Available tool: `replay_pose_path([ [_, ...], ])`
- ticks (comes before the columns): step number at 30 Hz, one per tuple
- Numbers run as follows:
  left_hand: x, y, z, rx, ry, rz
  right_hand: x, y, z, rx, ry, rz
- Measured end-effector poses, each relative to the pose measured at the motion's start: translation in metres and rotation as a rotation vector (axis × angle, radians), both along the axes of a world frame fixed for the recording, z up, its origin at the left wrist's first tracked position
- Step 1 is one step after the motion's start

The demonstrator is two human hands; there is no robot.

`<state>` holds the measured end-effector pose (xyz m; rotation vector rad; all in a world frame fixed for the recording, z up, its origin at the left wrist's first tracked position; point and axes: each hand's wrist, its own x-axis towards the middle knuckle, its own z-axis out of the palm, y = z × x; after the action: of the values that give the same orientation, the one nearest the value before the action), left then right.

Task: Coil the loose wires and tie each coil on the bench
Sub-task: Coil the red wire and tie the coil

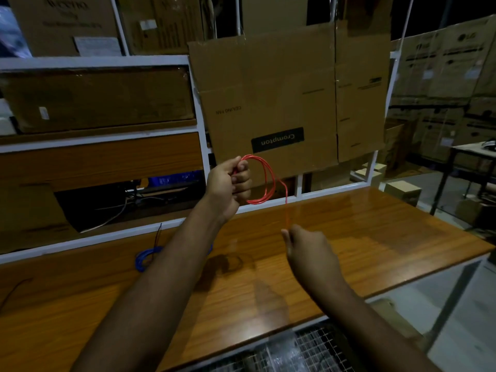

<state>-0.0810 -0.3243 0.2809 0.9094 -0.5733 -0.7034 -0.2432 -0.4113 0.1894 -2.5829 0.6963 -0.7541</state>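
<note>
Above bench [349, 224], left hand [228, 186] grips red wire [268, 181]

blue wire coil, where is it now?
Head view: the coiled blue wire lies on the wooden bench, left of centre, partly hidden behind the left forearm.

The left hand [229, 183] holds a red coil [264, 181] in a closed grip above the bench [375, 224]. One red strand runs down to the right hand [308, 251], which pinches it. A blue coil [146, 257] lies on the bench, partly behind the left forearm.
</note>
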Motion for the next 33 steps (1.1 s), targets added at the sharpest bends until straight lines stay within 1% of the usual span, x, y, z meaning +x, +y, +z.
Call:
replay_pose_path([
  [3, -0.003, -0.002, -0.005, 0.013, 0.002, -0.031, -0.006, 0.029, 0.031, -0.189, 0.25, 0.124],
  [6, -0.006, -0.002, -0.009, 0.017, 0.004, -0.054, -0.021, 0.043, 0.068, -0.208, 0.457, 0.356],
  [7, -0.008, -0.002, -0.01, 0.022, -0.001, -0.06, -0.023, 0.043, 0.077, -0.235, 0.486, 0.408],
  [9, -0.014, -0.002, -0.011, 0.035, -0.015, -0.06, -0.017, 0.04, 0.095, -0.319, 0.473, 0.452],
  [12, -0.023, 0.002, -0.012, 0.108, -0.082, -0.036, 0.001, 0.028, 0.12, -0.384, 0.329, 0.527],
  [15, -0.026, 0.005, -0.013, 0.141, -0.143, 0.016, 0.01, 0.007, 0.136, -0.504, 0.011, 0.6],
  [17, -0.028, 0.006, -0.01, 0.121, -0.153, -0.003, 0.014, -0.008, 0.138, -0.493, -0.176, 0.616],
  [19, -0.028, 0.007, -0.006, 0.112, -0.125, -0.056, 0.023, -0.02, 0.136, -0.476, -0.304, 0.561],
  [21, -0.025, 0.006, -0.005, 0.1, -0.062, -0.125, 0.03, -0.031, 0.136, -0.445, -0.382, 0.487],
  [23, -0.022, 0.006, -0.007, 0.102, -0.049, -0.193, 0.034, -0.042, 0.14, -0.4, -0.362, 0.427],
  [24, -0.022, 0.008, -0.008, 0.108, -0.051, -0.218, 0.034, -0.048, 0.143, -0.307, -0.31, 0.426],
  [25, -0.021, 0.009, -0.008, 0.117, -0.047, -0.231, 0.033, -0.052, 0.146, -0.128, -0.237, 0.465],
  [27, -0.019, 0.013, -0.007, 0.122, -0.03, -0.248, 0.03, -0.067, 0.147, 0.294, -0.102, 0.601],
  [28, -0.018, 0.017, -0.005, 0.108, -0.009, -0.254, 0.027, -0.078, 0.143, 0.448, -0.043, 0.636],
  [30, -0.012, 0.025, 0.0, 0.05, 0.051, -0.244, 0.019, -0.108, 0.125, 0.691, 0.061, 0.698],
  [33, 0.002, 0.036, 0.006, -0.061, 0.131, -0.218, 0.012, -0.156, 0.076, 0.998, 0.113, 0.847],
])
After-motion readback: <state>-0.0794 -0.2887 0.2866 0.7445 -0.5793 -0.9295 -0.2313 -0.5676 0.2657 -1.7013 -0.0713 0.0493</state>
